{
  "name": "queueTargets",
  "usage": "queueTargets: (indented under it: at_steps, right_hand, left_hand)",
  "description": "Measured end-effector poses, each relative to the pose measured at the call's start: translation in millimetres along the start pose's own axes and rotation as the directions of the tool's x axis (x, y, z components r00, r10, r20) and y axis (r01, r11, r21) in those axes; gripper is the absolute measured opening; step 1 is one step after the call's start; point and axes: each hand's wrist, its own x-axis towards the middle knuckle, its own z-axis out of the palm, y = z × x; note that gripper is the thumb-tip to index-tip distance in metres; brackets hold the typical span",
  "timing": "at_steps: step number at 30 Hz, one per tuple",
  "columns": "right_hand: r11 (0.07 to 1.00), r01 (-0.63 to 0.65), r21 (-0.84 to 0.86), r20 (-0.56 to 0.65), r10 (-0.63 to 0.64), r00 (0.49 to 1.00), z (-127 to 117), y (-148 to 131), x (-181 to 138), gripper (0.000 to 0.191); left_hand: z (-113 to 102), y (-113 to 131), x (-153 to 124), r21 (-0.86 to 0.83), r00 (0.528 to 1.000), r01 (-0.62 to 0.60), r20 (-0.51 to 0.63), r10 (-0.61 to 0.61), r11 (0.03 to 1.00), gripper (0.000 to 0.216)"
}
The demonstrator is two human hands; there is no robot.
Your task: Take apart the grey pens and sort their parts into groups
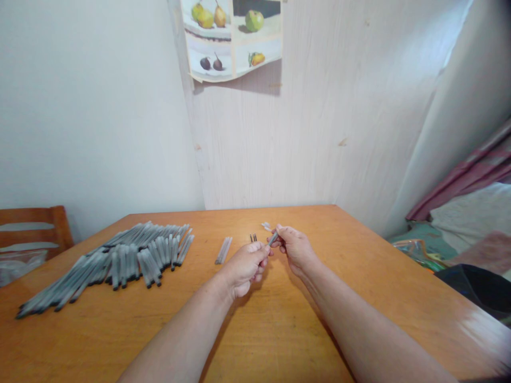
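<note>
One slim grey tube point(273, 238) is pinched by left hand point(248, 263) and right hand point(295, 247), partly finger-covered. Dark sticks point(255, 237) are half-hidden.

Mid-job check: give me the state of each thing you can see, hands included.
Left hand: closed on the pen's near end
Right hand: pinching its far end
Pen: held slanted between both hands
Pen pile: heaped on the table, dark ends showing
Clear tubes: lying side by side
Dark sticks: partly hidden behind the left hand
Small whitish pieces: lying loose
Fruit poster: hanging, lower edge curling
</note>
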Motion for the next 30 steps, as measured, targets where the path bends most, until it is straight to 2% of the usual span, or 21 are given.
queueTargets:
  at_steps: [4,7,10,13,19,25,27,30]
  right_hand:
    - [1.0,-0.003,-0.001,-0.004,0.003,1.0,0.4,-0.3,0.8,0.038]
    - [1.0,-0.013,-0.005,-0.013,0.012,1.0,1.2,-0.5,1.1,0.036]
    - [0.999,-0.045,-0.019,-0.032,0.045,0.998,2.3,-0.9,1.6,0.034]
    - [0.998,-0.055,-0.012,-0.041,0.054,0.998,2.8,-1.5,2.6,0.034]
    - [0.999,-0.024,0.028,-0.003,0.025,1.0,1.3,0.0,2.3,0.037]
    - [0.998,-0.016,0.059,0.052,0.013,0.999,-0.9,3.8,5.8,0.034]
    - [0.996,-0.021,0.089,0.021,0.019,1.0,-12.0,-0.2,14.0,0.029]
    - [0.982,-0.013,0.188,-0.193,0.05,0.98,-41.7,-8.0,30.7,0.022]
  left_hand:
    - [-0.2,-0.2,0.8,-0.013,1.0,0.011,0.019,-0.01,1.0,0.017]
    - [2.3,-3.3,3.1,0.088,0.997,-0.026,-0.067,0.032,0.996,0.018]
    - [5.2,-5.7,4.9,0.234,0.976,-0.088,-0.174,0.131,0.968,0.02]
    - [6.2,-5.6,4.8,0.283,0.97,-0.096,-0.189,0.153,0.954,0.019]
    - [3.5,-3.2,4.1,0.103,0.995,-0.028,-0.093,0.037,0.994,0.016]
    - [1.5,2.2,1.3,-0.029,1.0,0.015,-0.015,-0.015,0.999,0.016]
    - [-0.2,2.6,-1.9,-0.063,0.999,0.036,0.022,-0.035,0.997,0.016]
    - [-3.0,0.0,-5.1,-0.075,0.997,0.059,0.054,-0.055,0.995,0.018]
